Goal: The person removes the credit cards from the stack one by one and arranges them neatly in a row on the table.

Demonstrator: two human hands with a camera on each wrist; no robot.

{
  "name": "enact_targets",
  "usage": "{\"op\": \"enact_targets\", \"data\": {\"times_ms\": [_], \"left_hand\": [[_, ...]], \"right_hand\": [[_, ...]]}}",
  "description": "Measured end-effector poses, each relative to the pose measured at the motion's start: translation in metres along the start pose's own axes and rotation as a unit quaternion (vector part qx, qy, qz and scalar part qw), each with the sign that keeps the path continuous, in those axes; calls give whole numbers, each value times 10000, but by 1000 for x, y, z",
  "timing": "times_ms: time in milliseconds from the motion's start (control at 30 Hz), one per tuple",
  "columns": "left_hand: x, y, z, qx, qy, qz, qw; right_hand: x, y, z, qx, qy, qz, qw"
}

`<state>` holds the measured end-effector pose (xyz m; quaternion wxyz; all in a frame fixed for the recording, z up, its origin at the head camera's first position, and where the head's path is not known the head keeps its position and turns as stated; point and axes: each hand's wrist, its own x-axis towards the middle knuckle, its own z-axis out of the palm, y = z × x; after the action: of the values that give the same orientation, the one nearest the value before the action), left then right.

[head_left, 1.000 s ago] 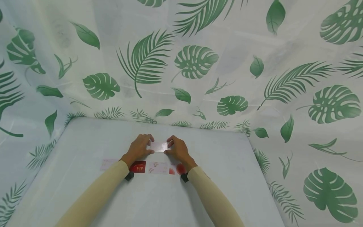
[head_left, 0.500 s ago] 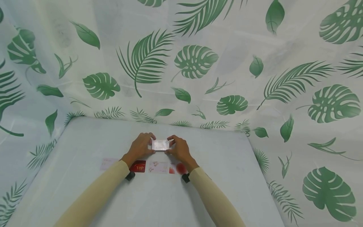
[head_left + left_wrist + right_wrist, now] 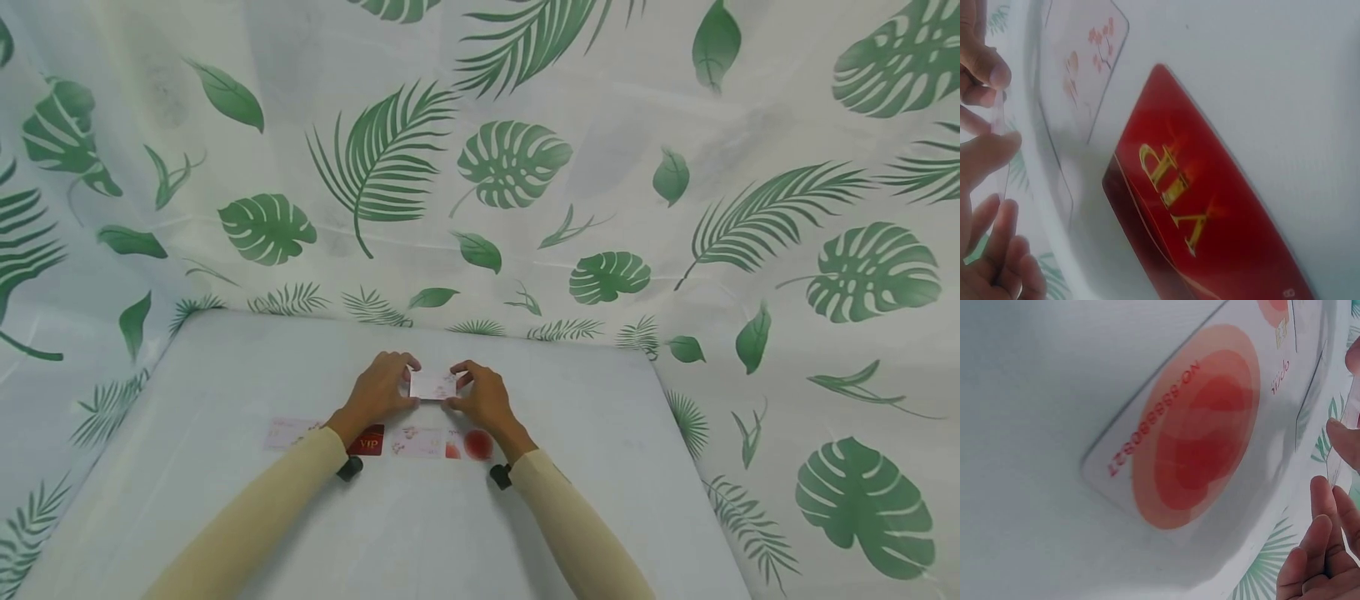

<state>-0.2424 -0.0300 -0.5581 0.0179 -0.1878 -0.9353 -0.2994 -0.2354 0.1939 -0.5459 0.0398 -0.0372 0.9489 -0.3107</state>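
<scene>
one pale card starts a row on the white table, followed rightward by a red vip card, a floral card and a red-disc card. beyond this row, the left hand pinches the left end of the held card; the right hand pinches its right end. step in hand, as judged: two-handed handling of this card. the next move likely calls for matched pressure at both ends, keeping it level.

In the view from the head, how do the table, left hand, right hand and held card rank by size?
Largest to smallest:
1. Table
2. Left hand and right hand, too alike to rank
3. Held card
</scene>
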Motion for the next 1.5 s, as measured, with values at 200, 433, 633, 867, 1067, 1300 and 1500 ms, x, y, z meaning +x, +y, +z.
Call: {"op": "enact_targets", "data": {"times_ms": [200, 433, 633, 867, 1067, 1300, 1500], "left_hand": [[-1, 3, 2, 2, 84, 84, 9999], [-3, 13, 2, -19, 108, 126, 9999], [-5, 22, 3, -62, 142, 194, 9997], [-6, 31, 7, -162, 16, 155, 9997], [-7, 38, 11, -212, 57, 269, 9994], [-9, 50, 13, -297, 113, 307, 9990], [-9, 59, 18, -149, 115, 340, 9992]], "right_hand": [[-6, 4, -5, 24, 31, -59, 10000], [-15, 6, -15, 125, 101, -237, 9996], [-21, 13, -19, 124, 215, -400, 9989], [-29, 21, -24, 181, 335, -379, 9986], [-37, 26, -30, 266, 434, -300, 9983], [-47, 32, -37, 251, 552, -359, 9975], [-55, 38, -42, 314, 607, -388, 9969]]}}
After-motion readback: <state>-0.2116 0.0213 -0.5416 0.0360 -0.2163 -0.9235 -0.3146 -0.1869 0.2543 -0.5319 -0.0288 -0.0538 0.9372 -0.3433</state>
